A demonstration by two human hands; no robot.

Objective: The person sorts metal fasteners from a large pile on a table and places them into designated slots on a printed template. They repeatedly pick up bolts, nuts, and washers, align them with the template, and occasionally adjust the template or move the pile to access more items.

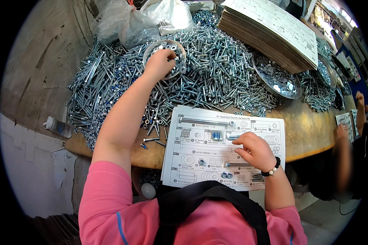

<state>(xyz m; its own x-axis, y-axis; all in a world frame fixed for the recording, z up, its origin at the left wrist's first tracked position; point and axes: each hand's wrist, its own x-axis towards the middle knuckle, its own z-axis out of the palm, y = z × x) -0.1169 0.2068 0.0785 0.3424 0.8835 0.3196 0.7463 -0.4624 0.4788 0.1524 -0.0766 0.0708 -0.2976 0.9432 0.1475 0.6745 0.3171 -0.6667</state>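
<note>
My left hand (159, 64) reaches into a round bowl (146, 53) of washers (166, 45). Its fingers are curled together, and what they hold, if anything, is hidden. Hovering above a printed hardware sheet (210, 148), my right hand (256, 150) has thumb and forefinger apart, with nothing visible between them. On the sheet lie a long bolt (204, 121) at the top, short blue-tipped bolts (217, 136), a thick bolt (232, 137) beside my right fingertips, another bolt (237, 165), a single nut (201, 162), two nuts (226, 175) and several small bolts (257, 177).
Loose bolts (208, 69) are heaped across the wooden table (302, 126). A metal dish (292, 96) of flat washers and a tall stack of sheets (270, 36) stand to the right. Plastic bags (126, 24) lie behind; a clear bottle (58, 126) is at left. Another person's hand (342, 131) works at far right.
</note>
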